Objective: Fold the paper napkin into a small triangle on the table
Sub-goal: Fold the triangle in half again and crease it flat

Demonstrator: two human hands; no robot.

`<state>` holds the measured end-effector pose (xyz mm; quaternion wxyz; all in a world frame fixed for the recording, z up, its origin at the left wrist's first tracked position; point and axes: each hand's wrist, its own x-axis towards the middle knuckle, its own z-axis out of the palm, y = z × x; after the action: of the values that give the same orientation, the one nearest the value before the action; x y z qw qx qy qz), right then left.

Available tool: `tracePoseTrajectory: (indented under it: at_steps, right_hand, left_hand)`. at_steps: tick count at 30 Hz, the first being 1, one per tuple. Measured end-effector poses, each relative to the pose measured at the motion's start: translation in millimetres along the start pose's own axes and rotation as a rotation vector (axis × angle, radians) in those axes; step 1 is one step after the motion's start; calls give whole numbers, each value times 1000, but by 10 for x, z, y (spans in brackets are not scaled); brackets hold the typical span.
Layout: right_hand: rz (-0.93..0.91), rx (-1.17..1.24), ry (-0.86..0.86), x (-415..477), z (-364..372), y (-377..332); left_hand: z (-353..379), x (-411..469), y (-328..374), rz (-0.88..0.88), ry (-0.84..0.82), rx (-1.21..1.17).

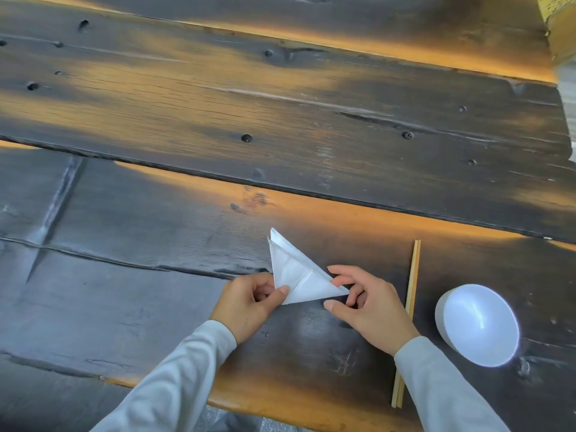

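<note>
Napkin: the white paper napkin [296,277] was already folded into a flat triangle. It lay on the dark, worn wooden table [218,104], close to the near edge.

Long side: the longest edge ran from a far tip, pointing away from the person, down to a tip on the right.

Left hand [249,302]: it pinched the near-left corner of the triangle between thumb and fingers.

Right hand [363,302]: it was curled at the right tip, thumb just under it and fingers over it. I could not tell if it really squeezed the paper.

Which way: the napkin sat between the two hands, and the far tip stuck out past both of them.

Nearer hand: both touched or nearly touched it, and the left hand had the surer hold.

Next move, a guess: to make it smaller, one tip would need to be brought across to meet another, so the far tip mattered most.

Other things: a pair of pale wooden chopsticks [411,291] lay just right of the right hand, and a round white bowl [478,324] stood further right.
</note>
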<state>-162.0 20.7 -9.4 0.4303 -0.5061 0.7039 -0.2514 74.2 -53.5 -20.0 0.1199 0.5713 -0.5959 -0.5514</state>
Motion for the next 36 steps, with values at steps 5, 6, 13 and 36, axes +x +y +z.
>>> tracePoseTrajectory:
  at_steps: [5,6,13,36]
  right_hand:
    - [67,-54,10,47,16,87]
    - [70,-53,27,52,12,99]
    - [98,-50,33,85,-30,108]
    - [95,-21,38,66,-2,108]
  left_hand:
    - [-41,55,33,-13,-17,-18]
    - [-38,67,35,-19,-11,-15]
    - [-53,199,152,-119,27,-58]
    - [-153,727,468,-324,251,81]
